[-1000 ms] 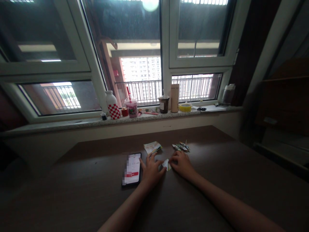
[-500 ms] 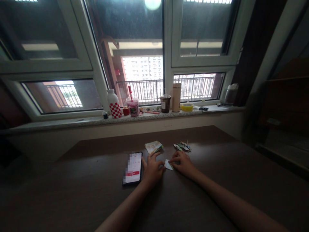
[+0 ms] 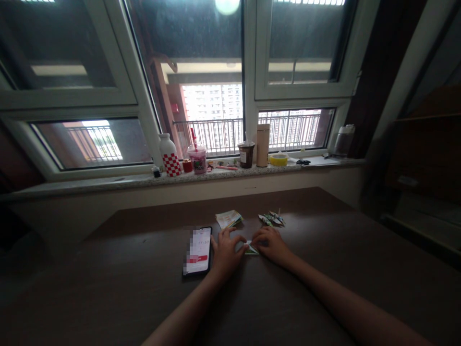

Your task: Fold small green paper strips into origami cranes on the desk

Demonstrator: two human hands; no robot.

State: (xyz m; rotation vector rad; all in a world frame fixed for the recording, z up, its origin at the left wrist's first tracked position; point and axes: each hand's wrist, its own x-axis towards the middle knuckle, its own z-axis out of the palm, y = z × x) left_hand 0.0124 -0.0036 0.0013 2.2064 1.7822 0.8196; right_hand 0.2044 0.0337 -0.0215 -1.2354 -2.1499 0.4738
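Between my two hands a small folded piece of paper, white with a green edge, lies on the brown table. My left hand pinches its left side with thumb and fingertips. From the right, my right hand holds it with closed fingers, which cover part of it. Just beyond the left hand is a stack of printed paper sheets. A small heap of folded paper pieces sits beyond the right hand. Close to the left hand's outer side lies a phone with its screen lit.
The table reaches toward a stone windowsill. Along the sill stand a checkered bottle, a pink drink cup, a dark drink cup, a tan flask, yellow tape and scissors.
The paper between my hands has changed shape: it was a small white triangle and now shows a green strip along its near edge. Both hands have shifted only slightly.
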